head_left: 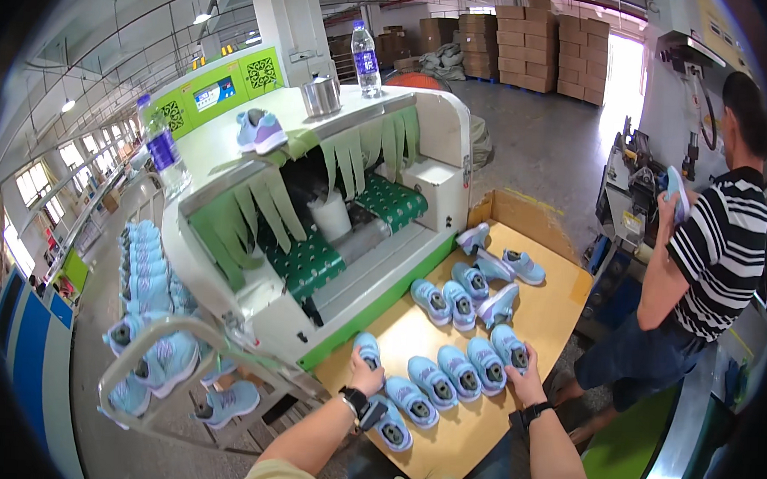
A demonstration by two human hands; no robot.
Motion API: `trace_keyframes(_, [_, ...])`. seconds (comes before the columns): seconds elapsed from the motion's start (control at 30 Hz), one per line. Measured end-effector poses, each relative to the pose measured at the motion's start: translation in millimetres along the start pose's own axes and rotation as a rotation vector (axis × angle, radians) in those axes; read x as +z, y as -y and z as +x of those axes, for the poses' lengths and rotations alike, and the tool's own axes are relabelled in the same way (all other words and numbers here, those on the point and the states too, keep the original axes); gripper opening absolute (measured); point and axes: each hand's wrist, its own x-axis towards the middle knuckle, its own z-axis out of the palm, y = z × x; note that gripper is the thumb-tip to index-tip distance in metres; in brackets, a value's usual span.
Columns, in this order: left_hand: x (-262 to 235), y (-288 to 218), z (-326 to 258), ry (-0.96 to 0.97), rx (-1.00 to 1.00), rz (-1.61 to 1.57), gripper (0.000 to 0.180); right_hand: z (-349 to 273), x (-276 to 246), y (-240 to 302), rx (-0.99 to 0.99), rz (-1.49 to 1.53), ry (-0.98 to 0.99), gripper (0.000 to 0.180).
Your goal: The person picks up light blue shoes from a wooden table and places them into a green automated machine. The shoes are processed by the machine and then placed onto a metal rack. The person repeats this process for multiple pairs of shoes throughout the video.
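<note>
A light blue sneaker (366,347) is in my left hand (366,377), its fingers closed around the heel end, close to the machine's green front edge. My right hand (527,379) grips another light blue sneaker (508,343) at the right end of a slanting row. The row's other sneakers (434,381) lie side by side on the tan tabletop (443,448), dark inserts in their openings. Beyond them, a second group of blue sneakers (460,304) sits on the same table, some tipped on their sides. Both my wrists wear dark bands.
A white and green conveyor machine (310,343) with strip curtains stands ahead, bearing a sneaker (261,132), a metal cup (321,97) and bottles (367,63). At left is a rack (103,381) of blue sneakers. A person in a striped shirt (721,246) holds a shoe at right.
</note>
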Motion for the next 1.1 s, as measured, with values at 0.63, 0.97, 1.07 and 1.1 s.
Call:
trace_keyframes(0.63, [-91,-113,-37,0.116,-0.395,-0.803,0.065,49,-47,82,0.266,0.035,0.007,0.062])
trace_keyframes(0.97, [-166,-244,57,-0.562,0.187,-0.448,0.080,271,168,292,-0.553,0.053,0.220,0.065])
trace_keyframes(1.07, [-150,-218,127,-0.760,0.211,-0.024,0.081,336,237,268,-0.501,-0.032,0.260,0.071])
trace_keyframes(1.1, [-156,-219,133,-0.711,0.161,-0.029,0.081,339,248,264,-0.476,-0.156,0.238,0.073])
